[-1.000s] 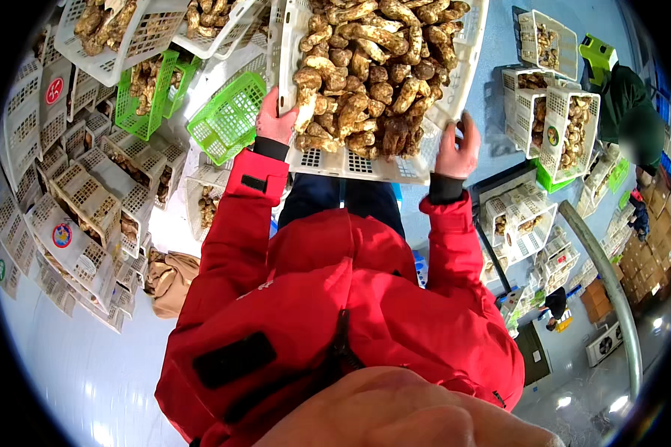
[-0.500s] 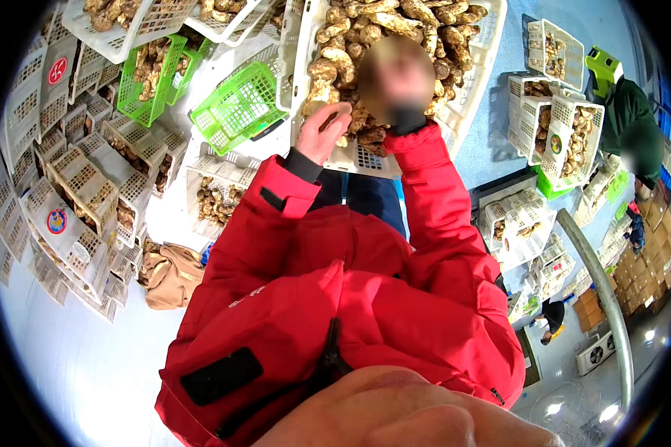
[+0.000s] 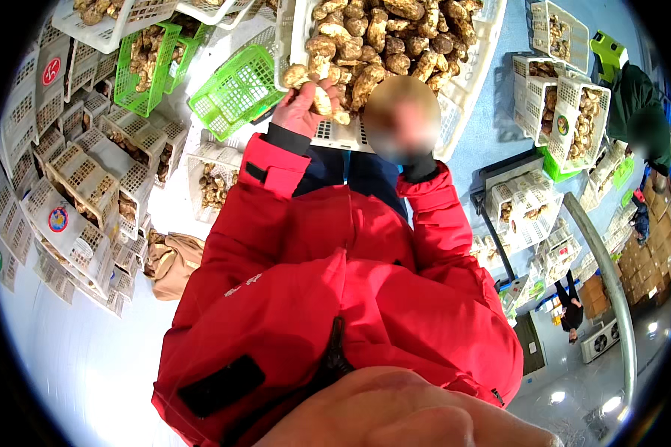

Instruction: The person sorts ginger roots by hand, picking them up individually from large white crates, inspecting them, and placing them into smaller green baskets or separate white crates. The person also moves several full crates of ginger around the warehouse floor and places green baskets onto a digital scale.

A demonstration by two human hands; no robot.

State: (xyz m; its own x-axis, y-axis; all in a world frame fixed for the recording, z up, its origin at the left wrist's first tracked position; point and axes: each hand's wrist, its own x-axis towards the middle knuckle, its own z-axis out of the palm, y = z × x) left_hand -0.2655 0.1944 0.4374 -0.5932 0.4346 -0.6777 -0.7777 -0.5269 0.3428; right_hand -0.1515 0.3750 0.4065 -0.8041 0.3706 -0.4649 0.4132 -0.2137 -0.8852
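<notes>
The person's left hand point(image 3: 300, 108), coming out of a red padded jacket sleeve point(image 3: 265, 167), is closed around a pale brown mushroom with a thick stem point(image 3: 322, 100), held at the near edge of a white slatted plastic crate point(image 3: 470, 71). The right hand point(image 3: 401, 119) is raised just beside it, over the crate's near rim; it is blurred, so I cannot tell whether its fingers are spread or closed, or whether it holds anything.

The crate sits straight ahead of the person and is heaped with more mushrooms point(image 3: 384, 33) of the same sort, knobbly, tan and brown, lying loose on one another.

Judging by their look, each mushroom is light, fairly firm in the stem but easily bruised or snapped at the cap. The thick stem seems the safest place to take hold, with a gentle pinch and no squeezing. The full crate looks heavy and would want both hands on opposite rims.

Further out, to the left, an empty green plastic basket point(image 3: 235, 89) lies tilted, a second green basket point(image 3: 147, 63) holds mushrooms, and rows of white crates point(image 3: 89, 179) spread along the pale floor. A tan cloth bag point(image 3: 170, 261) lies near them. To the right stand more white crates of mushrooms point(image 3: 574, 112), and another person in dark green point(image 3: 637, 104).
</notes>
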